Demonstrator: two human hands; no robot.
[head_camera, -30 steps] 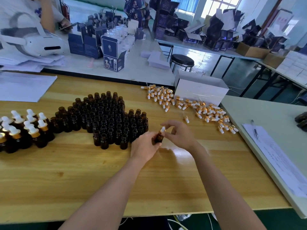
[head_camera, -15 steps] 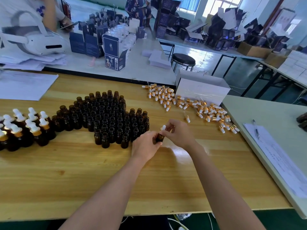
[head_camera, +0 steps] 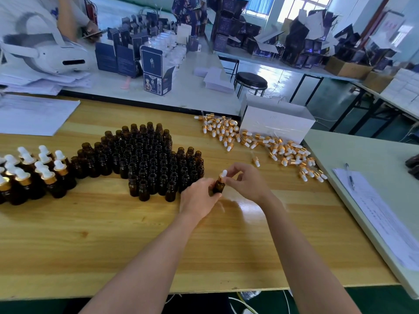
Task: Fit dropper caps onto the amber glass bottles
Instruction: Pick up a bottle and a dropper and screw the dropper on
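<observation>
Pinches the dropper cap (head_camera: 223,176) between right fingertips (head_camera: 231,178) drawn together on it; wraps the left hand (head_camera: 198,199) round the amber bottle (head_camera: 218,187), fingers curled tight on the glass, holding it upright low over the wooden table (head_camera: 113,234), perhaps resting on it, cannot tell which, just beside the near edge of the uncapped stock. Looks like the seating step, with the cap already on the neck and probably being screwed down; cannot tell how far home. Calls next for a steady left grip, a few turns from the right hand (head_camera: 248,183) until snug, then setting down with the capped bottles (head_camera: 34,175) at far left. Leaves plenty to do: a dense cluster of open bottles (head_camera: 147,159), mouths bare, showing nothing inside. Has loose caps (head_camera: 260,143) heaped within the right hand's reach, up against a white box (head_camera: 277,123); cannot see into that box.
</observation>
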